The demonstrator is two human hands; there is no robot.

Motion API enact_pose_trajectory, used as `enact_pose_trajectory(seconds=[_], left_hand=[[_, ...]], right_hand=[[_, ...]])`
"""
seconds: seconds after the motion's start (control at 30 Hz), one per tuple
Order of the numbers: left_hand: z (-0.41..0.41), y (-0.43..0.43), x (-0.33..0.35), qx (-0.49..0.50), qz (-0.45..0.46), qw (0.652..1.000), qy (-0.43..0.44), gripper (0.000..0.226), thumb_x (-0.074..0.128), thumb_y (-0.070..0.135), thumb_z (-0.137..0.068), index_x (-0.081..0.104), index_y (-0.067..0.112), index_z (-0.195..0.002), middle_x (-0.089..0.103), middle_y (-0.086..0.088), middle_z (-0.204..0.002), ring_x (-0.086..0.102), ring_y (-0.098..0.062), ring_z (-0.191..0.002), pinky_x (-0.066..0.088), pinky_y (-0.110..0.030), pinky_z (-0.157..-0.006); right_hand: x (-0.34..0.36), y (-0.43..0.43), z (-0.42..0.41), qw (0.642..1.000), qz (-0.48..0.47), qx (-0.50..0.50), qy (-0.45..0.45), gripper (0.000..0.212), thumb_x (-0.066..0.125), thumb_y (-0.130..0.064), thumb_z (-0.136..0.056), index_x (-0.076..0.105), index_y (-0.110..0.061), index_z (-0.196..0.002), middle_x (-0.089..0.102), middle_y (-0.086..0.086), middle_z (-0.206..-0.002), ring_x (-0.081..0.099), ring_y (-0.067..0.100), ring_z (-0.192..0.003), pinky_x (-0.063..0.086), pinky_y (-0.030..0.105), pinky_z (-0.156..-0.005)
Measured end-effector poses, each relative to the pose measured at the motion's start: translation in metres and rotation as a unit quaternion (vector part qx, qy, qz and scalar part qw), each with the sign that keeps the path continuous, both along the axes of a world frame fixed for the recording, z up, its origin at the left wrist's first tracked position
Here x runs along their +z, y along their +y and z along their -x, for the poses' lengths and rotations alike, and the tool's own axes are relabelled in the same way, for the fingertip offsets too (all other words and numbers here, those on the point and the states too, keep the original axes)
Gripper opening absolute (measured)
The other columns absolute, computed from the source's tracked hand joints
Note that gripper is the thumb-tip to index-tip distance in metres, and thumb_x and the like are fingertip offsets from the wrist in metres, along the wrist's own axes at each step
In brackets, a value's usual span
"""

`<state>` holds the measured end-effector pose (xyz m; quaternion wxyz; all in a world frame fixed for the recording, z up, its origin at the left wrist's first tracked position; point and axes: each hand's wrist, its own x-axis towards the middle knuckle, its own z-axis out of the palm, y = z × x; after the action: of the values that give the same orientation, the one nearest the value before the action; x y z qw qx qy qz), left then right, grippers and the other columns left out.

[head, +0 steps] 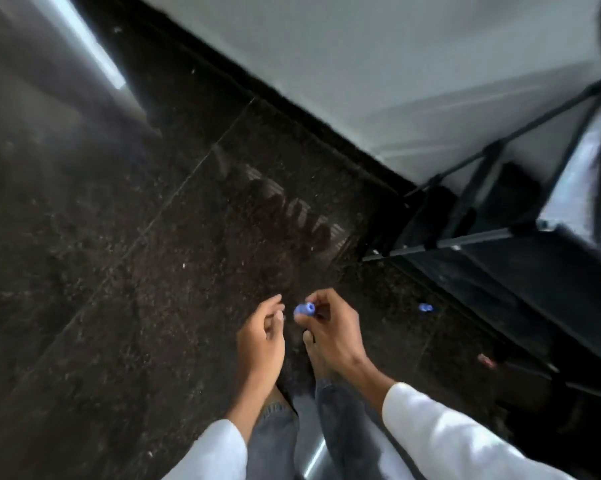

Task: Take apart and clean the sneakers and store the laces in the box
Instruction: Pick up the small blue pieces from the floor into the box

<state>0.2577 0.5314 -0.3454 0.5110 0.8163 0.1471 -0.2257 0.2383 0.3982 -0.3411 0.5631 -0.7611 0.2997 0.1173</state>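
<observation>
far left: dark speckled stone floor, polished, with a bright streak of light reflected along its upper left. thin seam lines run diagonally across it.

centre, low in frame: my left hand hangs over the floor, fingers loosely curled, thumb and forefinger a little apart. nothing in it that i can see. white sleeve covers the forearm.

just right of it: my right hand, fingertips pinched closed on a small blue object, rounded, blurred; it looks like a cap or roll but i cannot tell what it is. the two hands are near each other, not touching. under them, grey trouser legs and a bare foot on the floor.

further right: a second small blue bit lies on the floor, apart from the hands.

upper right: pale wall with a black skirting strip meeting the floor. against it, a black metal frame, its lower bars near the floor.

no sneakers, laces or box visible in this view; i cannot say where they are. picture is motion-blurred throughout.
</observation>
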Motion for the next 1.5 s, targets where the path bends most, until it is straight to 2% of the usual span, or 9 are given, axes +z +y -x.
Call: enact_pose_trajectory(seconds=[0.13, 0.3, 0.4, 0.6, 0.9, 1.1, 1.17, 1.23, 1.5], left_hand=[[0.003, -0.027, 0.078, 0.003, 0.098, 0.994, 0.049, 0.034, 0.048, 0.005, -0.098, 0.067, 0.031, -0.109, 0.075, 0.005, -0.101, 0.071, -0.013, -0.097, 0.057, -0.042, -0.089], [0.024, -0.067, 0.166, 0.013, 0.171, 0.981, 0.092, 0.035, 0.039, -0.002, -0.101, 0.065, 0.014, -0.116, 0.074, -0.009, -0.101, 0.074, -0.015, -0.092, 0.058, -0.023, -0.077], [0.049, -0.089, 0.21, 0.005, 0.193, 0.974, 0.114, 0.034, 0.038, -0.002, -0.101, 0.065, 0.014, -0.114, 0.074, -0.008, -0.1, 0.074, -0.015, -0.091, 0.058, -0.02, -0.073], [0.141, -0.146, 0.27, -0.054, 0.206, 0.969, 0.126, 0.025, 0.051, 0.003, -0.098, 0.067, 0.012, -0.115, 0.077, -0.008, -0.099, 0.074, -0.018, -0.095, 0.056, -0.035, -0.088], [0.29, -0.257, 0.33, -0.184, 0.215, 0.947, 0.149, 0.018, 0.059, 0.004, -0.094, 0.07, 0.005, -0.109, 0.076, -0.013, -0.1, 0.072, -0.027, -0.099, 0.054, -0.044, -0.093], [0.348, -0.33, 0.35, -0.259, 0.219, 0.925, 0.17, 0.015, 0.061, 0.005, -0.093, 0.071, 0.006, -0.105, 0.076, -0.013, -0.098, 0.073, -0.026, -0.096, 0.055, -0.036, -0.085], [0.352, -0.343, 0.356, -0.281, 0.225, 0.918, 0.166, 0.014, 0.063, 0.006, -0.092, 0.071, 0.007, -0.104, 0.077, -0.012, -0.096, 0.073, -0.025, -0.094, 0.055, -0.034, -0.083], [0.373, -0.43, 0.357, -0.362, 0.211, 0.889, 0.186, 0.014, 0.063, 0.007, -0.092, 0.072, 0.009, -0.104, 0.077, -0.01, -0.097, 0.073, -0.024, -0.094, 0.056, -0.033, -0.082], [0.386, -0.535, 0.361, -0.511, 0.178, 0.834, 0.105, 0.023, 0.059, 0.009, -0.094, 0.07, 0.02, -0.112, 0.075, 0.002, -0.102, 0.072, -0.011, -0.093, 0.058, -0.033, -0.086]], right_hand=[[0.085, -0.014, 0.03, 0.995, 0.013, -0.068, -0.076, 0.022, 0.08, -0.008, -0.078, 0.064, -0.018, -0.09, 0.071, -0.002, -0.087, 0.071, 0.011, -0.081, 0.057, 0.025, -0.071], [0.164, -0.034, 0.077, 0.98, 0.045, -0.148, -0.122, 0.021, 0.079, -0.011, -0.081, 0.068, -0.022, -0.094, 0.071, -0.008, -0.091, 0.069, 0.01, -0.088, 0.055, 0.02, -0.077], [0.194, -0.053, 0.112, 0.974, 0.071, -0.169, -0.134, 0.022, 0.077, -0.012, -0.083, 0.07, -0.024, -0.1, 0.071, -0.014, -0.095, 0.068, 0.003, -0.093, 0.054, 0.016, -0.081], [0.249, -0.113, 0.199, 0.964, 0.112, -0.19, -0.146, 0.026, 0.07, -0.008, -0.088, 0.071, -0.021, -0.11, 0.069, -0.017, -0.104, 0.065, -0.002, -0.1, 0.053, 0.016, -0.088], [0.321, -0.213, 0.366, 0.957, 0.117, -0.233, -0.13, 0.024, 0.068, -0.019, -0.089, 0.07, -0.023, -0.112, 0.068, -0.012, -0.106, 0.063, -0.001, -0.1, 0.051, 0.017, -0.091], [0.344, -0.261, 0.437, 0.927, 0.165, -0.314, -0.119, 0.02, 0.067, -0.021, -0.089, 0.072, -0.021, -0.108, 0.069, -0.011, -0.102, 0.064, -0.001, -0.096, 0.051, 0.014, -0.087], [0.353, -0.269, 0.441, 0.911, 0.204, -0.336, -0.122, 0.019, 0.069, -0.02, -0.088, 0.072, -0.02, -0.107, 0.069, -0.013, -0.1, 0.064, -0.003, -0.095, 0.05, 0.012, -0.085], [0.354, -0.338, 0.475, 0.872, 0.213, -0.429, -0.102, 0.019, 0.071, -0.017, -0.087, 0.072, -0.019, -0.106, 0.069, -0.011, -0.098, 0.064, -0.005, -0.091, 0.049, 0.008, -0.081], [0.369, -0.432, 0.498, 0.83, 0.297, -0.471, -0.033, 0.017, 0.076, -0.015, -0.082, 0.072, -0.015, -0.1, 0.071, -0.004, -0.094, 0.066, 0.005, -0.083, 0.052, 0.015, -0.079]])
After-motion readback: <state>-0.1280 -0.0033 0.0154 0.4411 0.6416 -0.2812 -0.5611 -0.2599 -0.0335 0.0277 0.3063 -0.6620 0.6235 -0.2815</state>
